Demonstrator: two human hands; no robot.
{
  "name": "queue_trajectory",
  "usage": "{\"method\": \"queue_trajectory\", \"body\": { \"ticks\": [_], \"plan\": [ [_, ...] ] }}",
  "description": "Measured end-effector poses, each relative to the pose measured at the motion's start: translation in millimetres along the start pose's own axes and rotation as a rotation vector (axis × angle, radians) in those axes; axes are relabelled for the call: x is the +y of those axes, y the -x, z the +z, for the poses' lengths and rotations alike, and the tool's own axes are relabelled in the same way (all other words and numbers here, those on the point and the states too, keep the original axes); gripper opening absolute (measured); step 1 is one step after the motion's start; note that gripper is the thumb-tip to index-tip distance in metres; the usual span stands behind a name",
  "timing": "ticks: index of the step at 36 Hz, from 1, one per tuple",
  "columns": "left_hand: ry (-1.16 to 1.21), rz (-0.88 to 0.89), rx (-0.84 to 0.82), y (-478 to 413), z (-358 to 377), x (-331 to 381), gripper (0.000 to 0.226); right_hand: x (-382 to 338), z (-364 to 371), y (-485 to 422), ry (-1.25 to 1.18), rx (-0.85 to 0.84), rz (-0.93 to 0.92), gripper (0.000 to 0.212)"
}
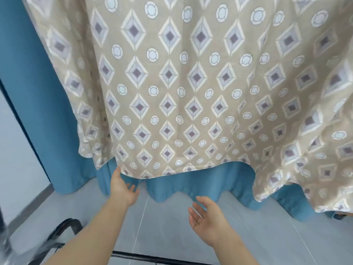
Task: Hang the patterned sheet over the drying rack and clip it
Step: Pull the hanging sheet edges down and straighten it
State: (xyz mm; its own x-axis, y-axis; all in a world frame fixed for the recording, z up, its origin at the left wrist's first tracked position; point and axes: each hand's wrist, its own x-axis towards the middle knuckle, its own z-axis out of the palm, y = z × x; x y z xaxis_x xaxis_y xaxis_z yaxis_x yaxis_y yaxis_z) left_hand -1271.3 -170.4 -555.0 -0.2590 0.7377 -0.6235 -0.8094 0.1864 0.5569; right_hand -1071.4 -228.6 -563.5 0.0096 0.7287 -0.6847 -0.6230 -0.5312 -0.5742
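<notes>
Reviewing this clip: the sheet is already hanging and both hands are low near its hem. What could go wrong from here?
1. No clip shows anywhere on the patterned sheet, so a tug by the left hand at the hem might slide it off its support.
2. The hem hangs uneven, lower at the right, so it may be clipped crooked.
3. The right hand is open and holds nothing, leaving that lower side unsteadied.

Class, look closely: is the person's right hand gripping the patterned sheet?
No: the right hand is open with spread fingers, below the patterned sheet and clear of its hem.
</notes>
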Motion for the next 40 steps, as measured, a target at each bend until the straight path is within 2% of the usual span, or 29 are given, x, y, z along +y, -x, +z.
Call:
{"method": "queue_trajectory", "body": {
  "ticks": [2,4,9,11,14,17,19,21,23,25,28,30,33,36,38,40],
  "plan": [
    [-0.025,-0.082,-0.051,-12,0,6,0.070,0,2,-7,-0.001,0.007,-0.008,0.006],
    [-0.016,-0.137,-0.145,-19,0,9,0.062,-2,5,-13,0.001,0.006,-0.014,0.007],
    [-0.007,-0.144,-0.196,-25,1,5,0.015,0,20,-25,0.070,-0.020,-0.011,0.006],
    [-0.054,-0.134,-0.219,-23,0,0,0.005,8,27,-30,0.149,-0.051,0.010,0.007],
    [-0.222,-0.124,-0.258,-14,-3,-10,0.002,19,42,-34,0.221,-0.110,0.073,0.034],
    [-0.443,-0.108,-0.307,-5,-9,-19,0.006,25,57,-37,0.135,-0.215,0.102,0.052],
    [-0.516,-0.122,-0.324,-4,-14,-20,0.004,24,69,-38,0.072,-0.281,0.086,0.046],
    [-0.506,-0.137,-0.297,-6,-21,-14,0.001,23,79,-36,0.038,-0.299,0.036,0.027],
    [-0.431,-0.143,-0.231,-9,-28,-5,0.008,22,88,-35,-0.008,-0.287,-0.014,0.012],
    [-0.329,-0.157,-0.165,-13,-32,6,0.018,21,95,-33,-0.064,-0.277,-0.029,0.011],
    [-0.217,-0.143,-0.048,-24,-36,19,0.017,22,100,-35,-0.051,-0.267,-0.025,0.011],
    [-0.166,-0.082,0.053,-34,-36,28,0.025,23,103,-40,-0.040,-0.254,-0.022,0.010],
    [-0.173,0.162,0.239,-54,-35,48,0.059,24,108,-50,-0.043,-0.236,-0.038,0.008],
    [-0.483,0.482,0.379,-71,-31,78,0.083,21,111,-60,-0.020,-0.219,-0.065,0.009],
    [-0.691,0.604,0.366,-86,-27,97,0.076,19,112,-65,0.002,-0.215,-0.075,0.008],
    [-0.853,0.667,0.362,-98,-23,114,0.038,18,113,-70,0.025,-0.207,-0.084,0.006]
  ]
}}
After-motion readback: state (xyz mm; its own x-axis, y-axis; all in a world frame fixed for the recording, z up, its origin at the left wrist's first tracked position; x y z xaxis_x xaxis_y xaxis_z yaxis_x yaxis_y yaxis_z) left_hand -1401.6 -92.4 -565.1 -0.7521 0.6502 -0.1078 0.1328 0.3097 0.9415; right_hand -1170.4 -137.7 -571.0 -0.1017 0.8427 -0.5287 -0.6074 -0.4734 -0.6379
